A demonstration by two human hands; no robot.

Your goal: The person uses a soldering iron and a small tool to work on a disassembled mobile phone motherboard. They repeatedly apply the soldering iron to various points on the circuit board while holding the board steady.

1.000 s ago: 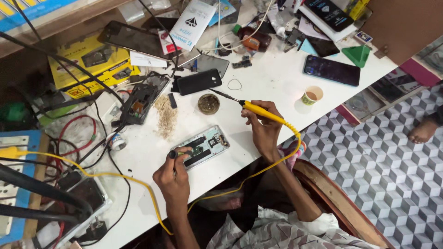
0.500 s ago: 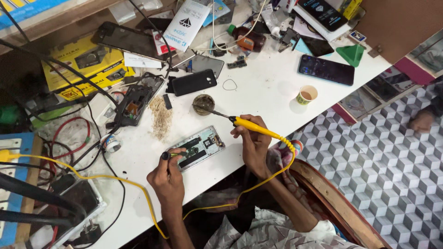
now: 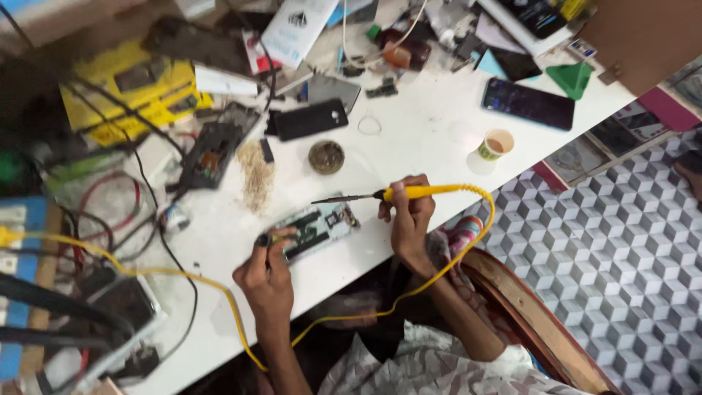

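Note:
My right hand point(image 3: 409, 213) grips a yellow-handled soldering iron point(image 3: 417, 193), held level with its dark tip pointing left, just above an opened phone point(image 3: 316, 228). The phone lies on the white table point(image 3: 431, 132) with its circuit board showing. My left hand point(image 3: 267, 274) rests at the phone's left end, fingers closed on a small thin tool point(image 3: 272, 238) beside it. A yellow cable point(image 3: 468, 256) runs from the iron's handle down over the table edge and back to the left.
A round tin point(image 3: 326, 156) sits just beyond the iron's tip. Farther back lie a black phone point(image 3: 311, 119), a dark phone point(image 3: 528, 103), a paper cup point(image 3: 495, 145), a brown bottle point(image 3: 404, 53) and tangled cables point(image 3: 124, 219). Patterned floor point(image 3: 629, 256) is at right.
My right hand drew the soldering iron back from the round tin toward the opened phone; its tip is now just above the phone. My left hand stays at the phone's left end.

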